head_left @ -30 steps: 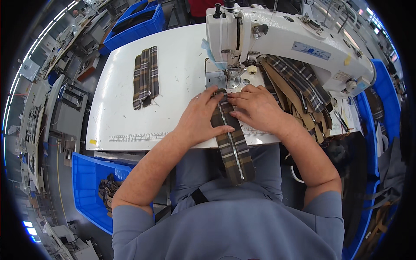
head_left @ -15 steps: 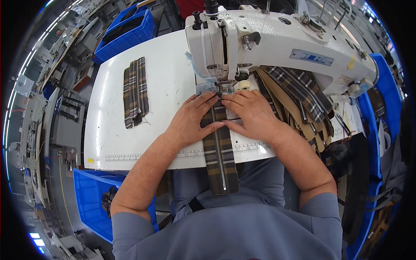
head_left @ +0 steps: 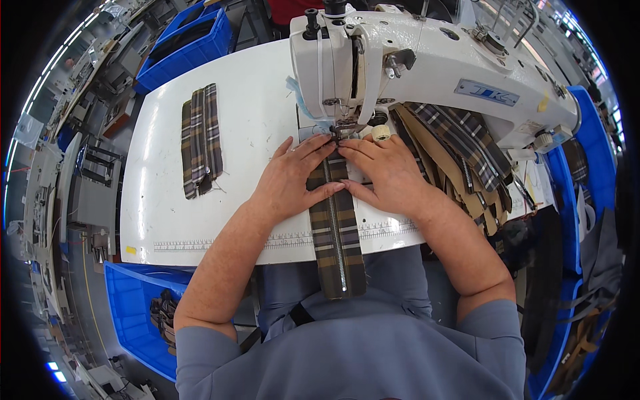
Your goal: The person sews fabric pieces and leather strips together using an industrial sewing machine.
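A long plaid fabric strip [head_left: 337,247] with a metal zipper runs from the presser foot [head_left: 339,132] of the white sewing machine [head_left: 433,63] over the table's front edge. My left hand [head_left: 287,180] lies on the strip's left side, fingers stretched toward the foot, thumb on the zipper area. My right hand [head_left: 387,177] lies on the right side, fingertips just below the foot, its thumb near the left thumb. Another plaid zipper piece [head_left: 201,141] lies apart on the left. A pile of plaid and tan pieces [head_left: 460,153] sits under the machine arm.
The white table [head_left: 167,220] has a ruler along its front edge. Blue crates stand at the back left [head_left: 180,53], below the left side [head_left: 133,300] and along the right [head_left: 597,180]. Other workbenches line the far left, and part of a person in red shows at the top.
The strip has moved up to the presser foot and now lies straighter. Both hands have moved with it, closer to the needle. The view has shifted slightly.
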{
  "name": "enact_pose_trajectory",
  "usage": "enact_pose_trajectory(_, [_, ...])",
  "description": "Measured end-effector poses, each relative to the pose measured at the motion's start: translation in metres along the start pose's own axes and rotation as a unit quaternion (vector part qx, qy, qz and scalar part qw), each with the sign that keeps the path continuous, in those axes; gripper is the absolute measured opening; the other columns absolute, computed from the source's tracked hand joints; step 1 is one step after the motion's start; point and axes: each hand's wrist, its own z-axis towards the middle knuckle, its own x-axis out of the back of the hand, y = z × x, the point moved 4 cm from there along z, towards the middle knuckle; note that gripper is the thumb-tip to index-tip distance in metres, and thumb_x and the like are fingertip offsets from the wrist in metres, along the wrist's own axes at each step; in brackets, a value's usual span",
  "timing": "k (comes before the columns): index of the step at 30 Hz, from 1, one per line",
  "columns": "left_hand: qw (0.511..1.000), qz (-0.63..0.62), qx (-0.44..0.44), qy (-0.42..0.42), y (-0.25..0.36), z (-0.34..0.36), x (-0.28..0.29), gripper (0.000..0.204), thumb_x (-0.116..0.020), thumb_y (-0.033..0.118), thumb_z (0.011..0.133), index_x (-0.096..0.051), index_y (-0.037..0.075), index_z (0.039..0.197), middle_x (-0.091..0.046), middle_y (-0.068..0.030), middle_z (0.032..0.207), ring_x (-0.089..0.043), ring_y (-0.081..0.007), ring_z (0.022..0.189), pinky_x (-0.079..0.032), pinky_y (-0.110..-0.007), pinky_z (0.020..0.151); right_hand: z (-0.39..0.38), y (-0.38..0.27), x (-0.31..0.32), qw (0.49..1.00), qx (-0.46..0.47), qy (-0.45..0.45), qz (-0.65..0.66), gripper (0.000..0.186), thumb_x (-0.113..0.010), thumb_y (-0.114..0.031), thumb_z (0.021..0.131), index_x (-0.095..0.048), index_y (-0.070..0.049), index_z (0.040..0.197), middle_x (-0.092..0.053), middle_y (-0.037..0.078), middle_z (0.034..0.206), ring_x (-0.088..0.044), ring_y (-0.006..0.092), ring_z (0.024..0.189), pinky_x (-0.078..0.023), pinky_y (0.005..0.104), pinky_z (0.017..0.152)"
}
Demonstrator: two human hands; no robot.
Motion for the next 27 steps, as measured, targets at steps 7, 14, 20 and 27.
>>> enact_pose_trajectory(7, [0.997, 0.073, -0.015, 0.031, -0.0016, -0.0007, -0.0025, 0.079, -0.075, 0.058, 0.089, -0.060, 0.009, 0.149, -0.051, -0.0139, 0.160, -0.045, -0.0314, 0.152, -0.021, -0.060, 0.128, -0.0004, 0.0005, 0.0022, 1.000, 0.003, 0.009, 0.001, 0.052, -0.075, -0.039, 0.087, -0.072, -0.005, 0.127, -0.069, 0.006, 0.131, -0.060, 0.0266, 0.111, -0.047, 0.0434, 0.092])
enact_pose_trajectory(14, [0.999, 0.047, -0.014, -0.001, 0.0012, -0.0027, -0.0032, 0.085, -0.078, 0.060, 0.085, -0.059, 0.006, 0.149, -0.052, -0.0145, 0.160, -0.044, -0.0309, 0.153, -0.020, -0.059, 0.129, -0.0018, -0.0001, -0.0013, 1.000, 0.000, 0.007, -0.006, 0.054, -0.073, -0.041, 0.089, -0.071, -0.005, 0.130, -0.069, 0.006, 0.131, -0.059, 0.0272, 0.112, -0.047, 0.0445, 0.093])
enact_pose_trajectory(20, [1.000, 0.020, -0.016, -0.006, 0.0002, -0.0043, -0.0029, 0.084, -0.079, 0.058, 0.085, -0.060, 0.006, 0.148, -0.054, -0.0139, 0.159, -0.045, -0.0306, 0.152, -0.020, -0.059, 0.130, -0.0011, -0.0007, -0.0020, 1.000, -0.006, -0.007, -0.012, 0.055, -0.071, -0.043, 0.092, -0.070, -0.005, 0.132, -0.068, 0.007, 0.134, -0.059, 0.0280, 0.114, -0.047, 0.0446, 0.096])
enact_pose_trajectory(27, [1.000, 0.010, -0.004, 0.002, -0.0013, -0.0041, -0.0047, 0.081, -0.080, 0.057, 0.085, -0.062, 0.006, 0.146, -0.056, -0.0124, 0.157, -0.047, -0.0295, 0.151, -0.022, -0.059, 0.130, -0.0014, -0.0006, -0.0027, 1.000, -0.013, -0.018, -0.018, 0.056, -0.071, -0.043, 0.092, -0.070, -0.005, 0.133, -0.067, 0.006, 0.136, -0.058, 0.0289, 0.116, -0.047, 0.0452, 0.097])
